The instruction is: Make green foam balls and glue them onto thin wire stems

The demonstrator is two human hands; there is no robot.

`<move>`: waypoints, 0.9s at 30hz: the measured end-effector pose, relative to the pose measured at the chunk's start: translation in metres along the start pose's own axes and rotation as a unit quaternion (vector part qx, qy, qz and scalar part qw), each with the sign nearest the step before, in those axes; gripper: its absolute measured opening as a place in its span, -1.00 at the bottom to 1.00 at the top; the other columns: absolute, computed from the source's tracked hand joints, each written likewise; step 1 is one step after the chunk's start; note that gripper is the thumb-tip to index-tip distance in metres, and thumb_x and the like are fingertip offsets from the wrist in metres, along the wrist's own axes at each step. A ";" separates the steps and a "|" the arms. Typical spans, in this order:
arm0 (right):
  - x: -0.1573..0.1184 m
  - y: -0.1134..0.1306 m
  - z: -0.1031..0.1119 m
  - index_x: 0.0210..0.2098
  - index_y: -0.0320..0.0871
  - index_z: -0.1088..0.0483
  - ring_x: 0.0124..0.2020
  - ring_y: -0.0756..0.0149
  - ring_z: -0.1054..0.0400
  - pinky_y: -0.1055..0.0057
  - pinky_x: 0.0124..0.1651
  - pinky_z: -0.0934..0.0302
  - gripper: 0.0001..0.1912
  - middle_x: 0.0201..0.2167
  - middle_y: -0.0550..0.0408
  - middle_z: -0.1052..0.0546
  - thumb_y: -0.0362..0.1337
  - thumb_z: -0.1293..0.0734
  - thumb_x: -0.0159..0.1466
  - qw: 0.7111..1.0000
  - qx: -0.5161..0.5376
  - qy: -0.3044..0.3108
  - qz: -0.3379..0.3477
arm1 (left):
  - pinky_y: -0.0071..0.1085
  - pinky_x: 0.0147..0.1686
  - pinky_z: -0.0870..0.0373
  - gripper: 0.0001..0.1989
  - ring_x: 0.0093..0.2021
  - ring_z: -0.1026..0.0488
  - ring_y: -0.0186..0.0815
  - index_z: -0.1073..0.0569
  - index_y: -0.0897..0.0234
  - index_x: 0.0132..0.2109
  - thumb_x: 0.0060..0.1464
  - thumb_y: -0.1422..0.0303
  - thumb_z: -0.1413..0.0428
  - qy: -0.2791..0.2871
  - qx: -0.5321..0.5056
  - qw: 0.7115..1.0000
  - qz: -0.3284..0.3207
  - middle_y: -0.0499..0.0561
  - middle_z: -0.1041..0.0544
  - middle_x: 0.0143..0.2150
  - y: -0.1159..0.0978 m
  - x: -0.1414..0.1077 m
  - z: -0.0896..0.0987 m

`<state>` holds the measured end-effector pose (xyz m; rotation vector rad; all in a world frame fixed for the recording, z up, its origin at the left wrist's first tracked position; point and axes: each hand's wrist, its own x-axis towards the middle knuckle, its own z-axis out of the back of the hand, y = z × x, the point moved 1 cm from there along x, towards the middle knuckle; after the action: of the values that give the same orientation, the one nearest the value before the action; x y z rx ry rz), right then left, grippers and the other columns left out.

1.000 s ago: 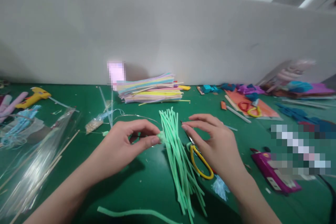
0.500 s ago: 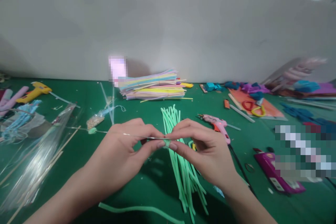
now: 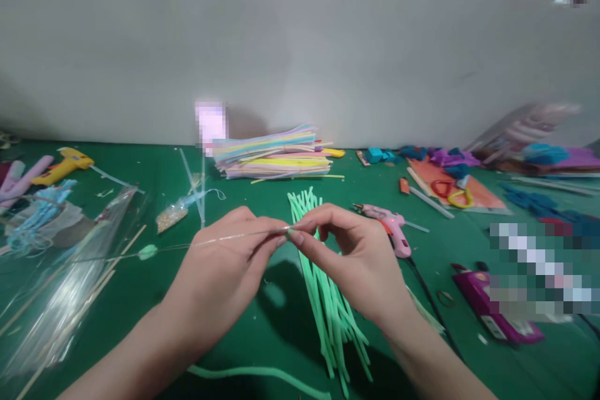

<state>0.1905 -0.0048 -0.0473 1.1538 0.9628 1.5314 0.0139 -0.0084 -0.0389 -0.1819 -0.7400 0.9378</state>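
A thin, shiny wire [image 3: 220, 240] runs leftward across the back of my left hand [image 3: 225, 262], with a small mint-green tuft [image 3: 148, 252] on it. My left thumb and fingers pinch the wire near its right end. Fingertip to fingertip with them, my right hand [image 3: 359, 256] is also closed in a pinch at that end. A small green bit between the fingertips is mostly hidden. Beneath the hands lies a bundle of mint-green pipe cleaners [image 3: 328, 306]. A single green pipe cleaner [image 3: 253, 374] curves along the near side of the table.
Pastel pipe cleaners [image 3: 276, 159] are stacked near the wall. To the right are a pink glue gun [image 3: 387, 220], scissors [image 3: 462, 198] and a purple box [image 3: 492, 312]. A yellow glue gun [image 3: 70, 164], clear plastic wrap [image 3: 84, 287] and a small beige-filled bag [image 3: 171, 215] lie left.
Both hands have shifted slightly up and left, still pinching together. The wire's left part now slopes lower, and its green tuft has moved left and down. The green bit at the fingertips is more covered.
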 end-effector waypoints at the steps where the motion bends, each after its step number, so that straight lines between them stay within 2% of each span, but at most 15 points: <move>1: 0.001 0.001 -0.001 -0.37 -0.10 -0.53 -0.34 0.32 -0.38 0.32 -0.26 -0.22 -0.95 -0.42 0.17 -0.56 -0.28 -0.46 0.22 1.000 -0.009 -0.002 0.005 | -0.49 -0.33 -0.39 -0.83 -0.36 -0.52 -0.39 -0.61 0.20 -0.14 0.25 0.46 -0.12 -0.001 0.000 1.000 0.010 -0.08 -0.61 -0.32 0.001 0.000 0.000; 4: 0.003 0.004 0.002 -0.30 -0.07 -0.56 -0.31 0.35 -0.39 0.36 -0.25 -0.23 -0.96 -0.36 0.19 -0.58 -0.28 -0.47 0.23 0.999 -0.034 0.002 0.021 | -0.48 -0.30 -0.41 -0.86 -0.34 -0.55 -0.39 -0.61 0.12 -0.16 0.23 0.41 -0.15 0.002 -0.031 0.998 0.058 -0.12 -0.64 -0.29 0.005 0.001 0.002; 7: 0.005 0.008 0.013 -0.15 0.03 -0.57 -0.24 0.36 -0.40 0.38 -0.21 -0.25 -0.83 -0.21 0.21 -0.58 -0.22 -0.47 0.24 0.998 -0.041 0.003 0.039 | -0.56 -0.38 -0.42 -0.91 -0.36 -0.57 -0.42 -0.61 0.02 -0.21 0.18 0.34 -0.22 0.013 -0.119 0.984 0.130 -0.23 -0.67 -0.31 0.007 0.005 0.011; 10: 0.005 0.011 0.020 -0.19 0.05 -0.58 -0.23 0.36 -0.41 0.38 -0.19 -0.25 -0.89 -0.25 0.22 -0.58 -0.18 -0.45 0.27 0.998 -0.043 0.013 0.047 | -0.64 -0.45 -0.41 -0.96 -0.42 -0.55 -0.47 -0.61 -0.01 -0.27 0.13 0.29 -0.26 0.007 -0.168 0.972 0.165 -0.28 -0.66 -0.38 0.006 0.008 0.020; 14: 0.004 0.014 0.013 -0.28 -0.02 -0.56 -0.26 0.37 -0.43 0.39 -0.19 -0.24 -0.86 -0.31 0.23 -0.59 -0.16 -0.52 0.18 0.998 -0.043 0.030 0.044 | -0.68 -0.41 -0.44 -0.96 -0.43 -0.53 -0.48 -0.61 -0.01 -0.30 0.13 0.28 -0.26 -0.010 -0.158 0.972 0.171 -0.29 -0.65 -0.42 0.001 0.008 0.024; 19: 0.000 0.018 0.002 -0.37 -0.07 -0.47 -0.33 0.39 -0.39 0.39 -0.24 -0.24 -0.86 -0.38 0.24 -0.54 -0.23 -0.51 0.19 0.991 -0.082 -0.006 0.102 | -0.67 -0.42 -0.48 -0.93 -0.44 -0.56 -0.47 -0.61 0.02 -0.27 0.15 0.34 -0.24 0.005 -0.188 0.971 0.148 -0.26 -0.66 -0.40 -0.003 0.007 0.021; 24: -0.004 0.023 0.000 -0.34 -0.11 -0.44 -0.30 0.34 -0.38 0.34 -0.18 -0.25 -0.89 -0.36 0.19 -0.53 -0.38 -0.45 0.19 0.974 -0.153 -0.030 0.167 | -0.63 -0.38 -0.54 -0.91 -0.40 -0.59 -0.42 -0.63 0.04 -0.23 0.14 0.37 -0.24 0.008 -0.203 0.967 0.152 -0.21 -0.67 -0.36 -0.002 0.006 0.019; 27: -0.004 0.022 0.000 -0.33 -0.10 -0.46 -0.27 0.35 -0.40 0.37 -0.18 -0.26 -0.90 -0.35 0.19 -0.54 -0.37 -0.46 0.20 0.976 -0.144 -0.034 0.160 | -0.63 -0.36 -0.55 -0.91 -0.41 -0.59 -0.43 -0.63 0.03 -0.24 0.13 0.37 -0.25 -0.006 -0.194 0.969 0.156 -0.22 -0.67 -0.36 -0.001 0.006 0.019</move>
<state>0.1862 -0.0142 -0.0271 1.1803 0.5022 1.8052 0.0042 -0.0079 -0.0212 -0.6524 -0.9178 1.0847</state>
